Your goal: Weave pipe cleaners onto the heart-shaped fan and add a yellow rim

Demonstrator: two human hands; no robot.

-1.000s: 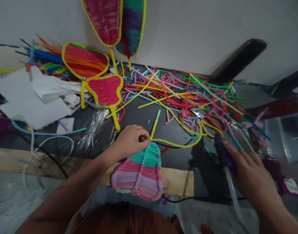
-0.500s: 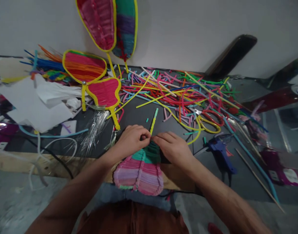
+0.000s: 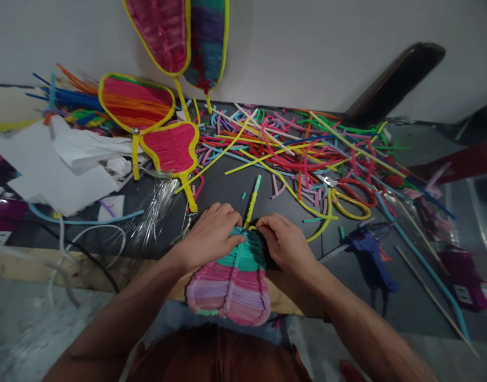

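Note:
A wing-shaped panel (image 3: 248, 284) of pipe cleaners, teal at the top and pink and lilac below, lies at the front edge of the table. From its narrow end rises a stem (image 3: 251, 206) wrapped in yellow, with a teal tip. My left hand (image 3: 212, 233) is closed on the panel's upper left edge, thumb lying across the teal part. To the right of the stem, my right hand (image 3: 284, 240) pinches a short yellow pipe cleaner (image 3: 252, 228) by its end. The fingertips of the right hand are partly hidden.
A heap of coloured pipe cleaners (image 3: 283, 143) spreads along the back. Scissors (image 3: 351, 206) and a blue glue gun (image 3: 373, 257) lie at right. Left are finished yellow-edged wings (image 3: 170, 148), silver tinsel strands (image 3: 158, 204) and white paper (image 3: 64, 167).
My right hand has drawn slightly right, away from the stem, exposing a yellow pipe cleaner end. My left thumb has come down onto the teal part. The view has shifted slightly.

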